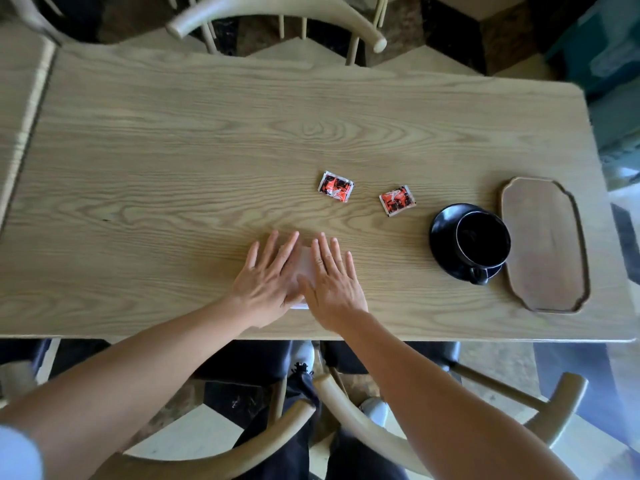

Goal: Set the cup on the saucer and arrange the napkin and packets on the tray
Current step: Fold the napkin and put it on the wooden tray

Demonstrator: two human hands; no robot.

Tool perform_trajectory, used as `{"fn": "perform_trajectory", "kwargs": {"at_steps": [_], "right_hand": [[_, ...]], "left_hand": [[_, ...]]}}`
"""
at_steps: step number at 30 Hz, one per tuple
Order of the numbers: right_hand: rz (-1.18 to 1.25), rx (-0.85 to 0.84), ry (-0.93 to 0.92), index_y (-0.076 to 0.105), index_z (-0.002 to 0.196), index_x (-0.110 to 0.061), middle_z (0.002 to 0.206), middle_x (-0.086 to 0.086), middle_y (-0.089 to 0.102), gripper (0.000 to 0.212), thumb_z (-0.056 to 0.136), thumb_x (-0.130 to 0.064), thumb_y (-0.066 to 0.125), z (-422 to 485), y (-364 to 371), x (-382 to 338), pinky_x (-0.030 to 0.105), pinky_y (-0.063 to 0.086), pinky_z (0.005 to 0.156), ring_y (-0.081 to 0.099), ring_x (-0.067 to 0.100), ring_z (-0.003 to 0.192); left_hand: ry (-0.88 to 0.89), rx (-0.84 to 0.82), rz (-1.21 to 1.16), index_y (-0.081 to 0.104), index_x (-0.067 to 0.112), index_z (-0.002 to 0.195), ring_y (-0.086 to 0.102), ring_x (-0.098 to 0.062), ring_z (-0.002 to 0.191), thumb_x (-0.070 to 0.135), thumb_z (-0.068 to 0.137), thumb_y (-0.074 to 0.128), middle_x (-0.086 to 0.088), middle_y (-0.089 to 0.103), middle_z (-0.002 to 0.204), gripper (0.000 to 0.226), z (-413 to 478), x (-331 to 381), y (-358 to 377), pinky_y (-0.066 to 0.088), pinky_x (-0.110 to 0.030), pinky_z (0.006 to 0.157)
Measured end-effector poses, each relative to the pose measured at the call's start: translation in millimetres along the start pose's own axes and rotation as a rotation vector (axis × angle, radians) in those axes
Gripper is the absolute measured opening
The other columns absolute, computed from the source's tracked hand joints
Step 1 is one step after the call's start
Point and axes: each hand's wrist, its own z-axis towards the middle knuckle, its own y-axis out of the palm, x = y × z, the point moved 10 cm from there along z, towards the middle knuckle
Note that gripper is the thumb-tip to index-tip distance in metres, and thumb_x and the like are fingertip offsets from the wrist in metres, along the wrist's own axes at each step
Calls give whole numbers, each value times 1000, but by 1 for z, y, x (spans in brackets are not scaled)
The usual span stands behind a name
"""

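Note:
A white napkin [304, 268] lies flat near the table's front edge, mostly hidden under my hands. My left hand [266, 275] and my right hand [332, 278] press on it palm down with fingers spread. Two red-and-black packets lie beyond them: one packet [335, 186] straight ahead, the other packet [397, 200] further right. To the right, a black cup [483, 239] stands on a black saucer [443, 233], its handle toward me. A brown wooden tray [545, 244] with nothing on it lies right of the saucer, touching or almost touching it.
Everything rests on a light wooden table [173, 168] whose front edge runs just below my wrists. Pale wooden chairs stand at the far side [277, 15] and at the near side [346, 410]. A second table [17, 81] adjoins on the left.

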Motion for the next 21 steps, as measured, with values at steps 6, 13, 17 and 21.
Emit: {"fn": "perform_trajectory", "kwargs": {"at_steps": [6, 13, 17, 21], "right_hand": [[549, 179, 537, 50, 129, -7, 130, 13, 49, 39, 93, -21, 50, -34, -20, 45, 38, 40, 100, 47, 33, 122], [956, 136, 856, 53, 103, -21, 102, 1, 66, 26, 79, -25, 63, -39, 16, 33, 40, 55, 86, 63, 22, 95], [1057, 55, 894, 61, 91, -11, 80, -1, 61, 16, 79, -22, 63, -42, 24, 32, 25, 42, 55, 56, 16, 70], [1228, -6, 817, 65, 94, -11, 88, 5, 66, 12, 83, -13, 62, -51, 13, 29, 35, 51, 74, 61, 21, 83]], "left_hand": [[-443, 273, -578, 45, -2, 134, 46, -42, 120, 37, 86, 68, -24, 47, 131, 67, -32, -32, -21, 36, -47, 105], [-768, 276, -990, 51, 1, 130, 54, -33, 118, 37, 80, 71, -17, 61, 123, 64, -35, -38, 0, 41, -38, 96], [-924, 230, -1139, 56, 1, 117, 60, -34, 107, 49, 83, 65, -13, 65, 107, 60, -43, -32, 16, 47, -36, 86], [-1021, 105, -1319, 60, 2, 108, 57, -31, 90, 63, 86, 53, -13, 61, 100, 65, -49, -16, 31, 43, -35, 77]]}}
